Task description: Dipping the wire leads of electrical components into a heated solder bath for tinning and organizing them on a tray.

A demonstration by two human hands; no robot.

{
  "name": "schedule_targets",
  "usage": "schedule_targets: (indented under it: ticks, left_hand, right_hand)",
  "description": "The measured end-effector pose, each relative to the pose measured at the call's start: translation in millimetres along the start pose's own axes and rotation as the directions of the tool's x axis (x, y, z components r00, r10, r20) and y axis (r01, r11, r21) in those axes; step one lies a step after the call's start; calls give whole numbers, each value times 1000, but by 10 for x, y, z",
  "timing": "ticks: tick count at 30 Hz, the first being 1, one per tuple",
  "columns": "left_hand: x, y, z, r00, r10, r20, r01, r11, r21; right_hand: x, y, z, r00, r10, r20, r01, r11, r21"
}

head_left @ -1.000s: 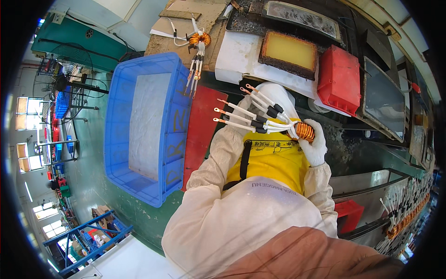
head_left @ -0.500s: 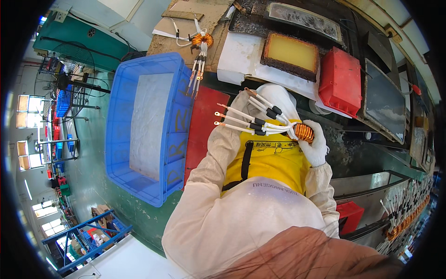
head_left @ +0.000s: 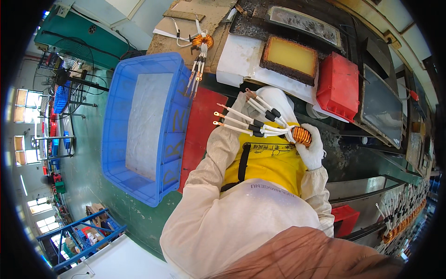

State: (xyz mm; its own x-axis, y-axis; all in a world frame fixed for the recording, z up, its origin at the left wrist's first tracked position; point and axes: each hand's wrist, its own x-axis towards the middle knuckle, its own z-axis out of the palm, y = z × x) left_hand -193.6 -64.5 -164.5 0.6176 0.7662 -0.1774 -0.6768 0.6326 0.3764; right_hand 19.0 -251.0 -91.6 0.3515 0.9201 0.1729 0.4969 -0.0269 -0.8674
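My right hand (head_left: 314,148), in a white knit glove, is closed around a copper-wound ring coil (head_left: 301,136) in front of the yellow apron (head_left: 267,160). Several white leads (head_left: 278,128) with black sleeves fan out leftward from the coil, ending in copper lugs. Beside the upper lugs is my left hand (head_left: 240,101), mostly hidden at the end of its pale sleeve; its fingers cannot be made out. Another coil (head_left: 203,42) with white leads lies on the brown board (head_left: 215,18), its lugs hanging over the edge near the blue crate.
A blue plastic crate (head_left: 169,139) stands at the left beside a red panel (head_left: 200,135). Across the bench are a tray of yellowish material (head_left: 291,56), a red bin (head_left: 338,86) and a dark-framed plate (head_left: 382,109). Several coils (head_left: 402,221) stand in a row at lower right.
The whole view has shifted slightly. My right hand keeps its hold on the coil, and the leads stay spread out to the left.
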Motion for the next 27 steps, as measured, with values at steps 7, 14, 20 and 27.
schedule_targets:
  ticks: [7,14,20,27]
  left_hand:
    - [-153,103,-49,964,-21,-265,100,953,288]
    - [-239,-31,-64,941,-39,-337,106,977,184]
    - [-377,-127,-170,908,405,108,-215,228,950]
    - [-281,-18,-10,926,156,-344,-77,969,233]
  right_hand:
    - [-4,-19,-1,1000,23,13,-23,1000,17]
    - [-6,7,18,1000,30,-7,-30,998,51]
    - [32,-24,22,999,44,11,-45,999,26]
    - [-28,-46,29,999,48,-18,-48,998,46]
